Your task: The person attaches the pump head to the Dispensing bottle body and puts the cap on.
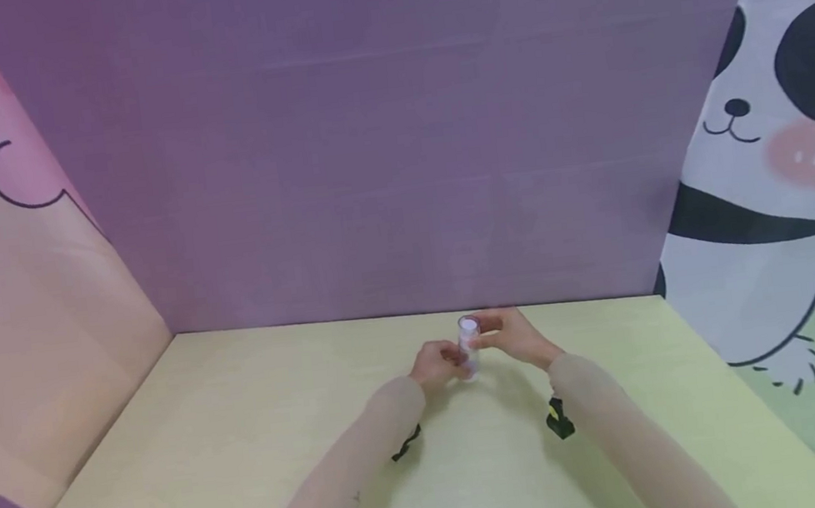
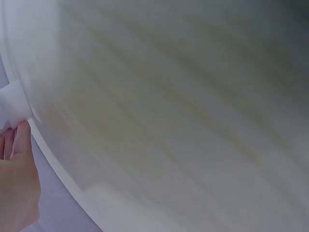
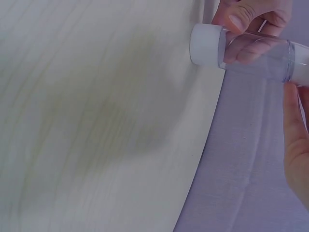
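A clear plastic bottle (image 1: 468, 349) stands roughly upright between both hands near the back of the table. One end is a plain white cap (image 3: 205, 45); the other end, also white, runs out of the right wrist view. My left hand (image 1: 437, 365) grips the lower part, its thumb and fingers seen around the clear wall in the right wrist view. Higher up, my right hand (image 1: 513, 334) holds the bottle near its top between thumb and fingers. In the left wrist view, left fingers (image 2: 23, 140) touch a white end at the frame's edge. Whether the bottle touches the table cannot be told.
The pale wood-grain table (image 1: 260, 413) reaches back to a purple cloth wall (image 1: 382, 165). Printed side panels stand left and right, the right one with a panda (image 1: 752, 164). Black wrist gear (image 1: 559, 419) hangs under the right forearm.
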Action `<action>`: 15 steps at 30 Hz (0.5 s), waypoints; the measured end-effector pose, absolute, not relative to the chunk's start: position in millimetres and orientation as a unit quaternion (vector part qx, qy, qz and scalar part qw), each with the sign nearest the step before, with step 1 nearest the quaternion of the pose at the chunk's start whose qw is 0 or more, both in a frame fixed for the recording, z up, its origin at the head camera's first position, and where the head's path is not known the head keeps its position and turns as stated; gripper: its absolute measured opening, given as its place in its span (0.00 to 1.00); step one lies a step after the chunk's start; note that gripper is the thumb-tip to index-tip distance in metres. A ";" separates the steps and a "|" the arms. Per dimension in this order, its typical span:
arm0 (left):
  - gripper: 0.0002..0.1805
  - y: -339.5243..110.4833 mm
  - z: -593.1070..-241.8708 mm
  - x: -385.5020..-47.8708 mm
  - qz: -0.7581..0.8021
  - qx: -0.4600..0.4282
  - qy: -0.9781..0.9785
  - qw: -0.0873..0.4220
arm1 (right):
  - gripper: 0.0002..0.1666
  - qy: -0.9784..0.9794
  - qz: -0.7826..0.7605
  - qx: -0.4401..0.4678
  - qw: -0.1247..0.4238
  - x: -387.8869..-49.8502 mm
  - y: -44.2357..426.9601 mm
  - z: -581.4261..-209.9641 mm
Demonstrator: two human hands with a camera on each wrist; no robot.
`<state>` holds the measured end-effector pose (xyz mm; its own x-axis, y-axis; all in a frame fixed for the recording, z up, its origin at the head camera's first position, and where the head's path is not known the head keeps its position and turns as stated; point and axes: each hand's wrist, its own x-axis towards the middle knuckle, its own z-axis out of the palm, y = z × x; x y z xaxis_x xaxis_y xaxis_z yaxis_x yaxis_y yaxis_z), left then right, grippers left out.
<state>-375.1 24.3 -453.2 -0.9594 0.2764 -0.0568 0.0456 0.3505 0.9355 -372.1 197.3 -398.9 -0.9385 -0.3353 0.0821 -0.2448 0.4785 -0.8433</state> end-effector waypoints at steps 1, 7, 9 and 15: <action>0.14 24.7 -453.1 -374.7 0.561 0.098 0.815 0.102 | 0.27 0.858 -0.483 -0.169 0.047 -372.2 197.4 -399.3; 0.14 26.9 -452.0 -371.7 0.561 0.091 0.816 0.100 | 0.27 0.850 -0.495 -0.175 0.052 -370.4 198.7 -401.2; 0.14 27.3 -452.1 -371.4 0.562 0.090 0.816 0.100 | 0.26 0.847 -0.501 -0.171 0.055 -364.7 196.3 -395.0; 0.26 26.4 -445.4 -371.2 0.556 0.084 0.819 0.113 | 0.32 0.864 -0.473 -0.160 0.063 -369.0 200.3 -396.5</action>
<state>-371.2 26.4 -445.4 -0.9604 0.2629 -0.0922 0.0115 0.3680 0.9298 -369.0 200.3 -396.5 -0.9409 -0.3360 0.0421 -0.2166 0.5014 -0.8377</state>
